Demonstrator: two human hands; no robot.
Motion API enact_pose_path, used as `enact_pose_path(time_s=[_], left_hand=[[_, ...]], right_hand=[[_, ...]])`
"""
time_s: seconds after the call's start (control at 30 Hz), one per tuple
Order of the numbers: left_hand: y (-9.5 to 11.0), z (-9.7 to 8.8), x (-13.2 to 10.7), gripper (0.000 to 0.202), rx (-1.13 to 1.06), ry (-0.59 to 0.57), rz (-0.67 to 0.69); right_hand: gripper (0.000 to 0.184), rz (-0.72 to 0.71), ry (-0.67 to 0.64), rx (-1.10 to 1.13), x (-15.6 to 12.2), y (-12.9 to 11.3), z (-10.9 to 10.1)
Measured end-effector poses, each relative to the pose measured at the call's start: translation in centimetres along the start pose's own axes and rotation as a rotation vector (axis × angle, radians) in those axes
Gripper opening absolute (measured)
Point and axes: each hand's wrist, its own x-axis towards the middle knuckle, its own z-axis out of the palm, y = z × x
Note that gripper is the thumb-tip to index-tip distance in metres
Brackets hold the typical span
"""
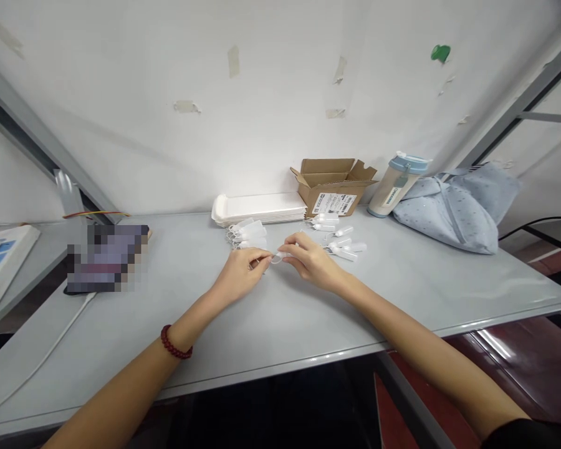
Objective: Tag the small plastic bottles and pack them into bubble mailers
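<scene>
My left hand (240,274) and my right hand (311,262) meet over the middle of the grey table (280,324), fingers pinched together on one small clear plastic piece (277,257) held between them. A red bead bracelet (174,344) sits on my left wrist. Just behind the hands lie two groups of small white plastic pieces: a neat cluster (249,234) on the left and several scattered ones (339,239) on the right.
A stack of white trays (259,209) and an open cardboard box (333,185) stand against the wall. A lidded cup (396,184) and a pale blue cloth bag (453,206) lie to the right. A blurred-out object (105,257) with a white cable (37,365) sits at left.
</scene>
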Motion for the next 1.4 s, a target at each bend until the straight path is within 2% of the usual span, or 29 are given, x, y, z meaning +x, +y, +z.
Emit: enact_pose_path(time_s=[0.27,0.77,1.03,1.13,1.4], left_hand=[[-0.3,0.7,-0.2,0.026,0.04,0.079,0.087],[0.0,0.5,-0.4,0.026,0.074,0.065,0.149],[-0.1,0.6,-0.5,0.026,0.144,0.104,0.206],[0.0,0.5,-0.4,0.025,0.135,0.101,0.189],[0.3,-0.4,0.1,0.023,0.06,0.1,0.023]], right_hand=[[0.015,-0.039,0.033,0.006,-0.1,0.0,0.6],[0.014,0.038,-0.019,0.098,-0.5,-0.4,1.0],[0.014,0.049,-0.029,0.122,-0.4,-0.3,1.2],[0.014,0.031,-0.026,0.115,-0.2,-0.1,0.9],[0.013,0.03,-0.004,0.099,0.2,-0.1,-0.3]])
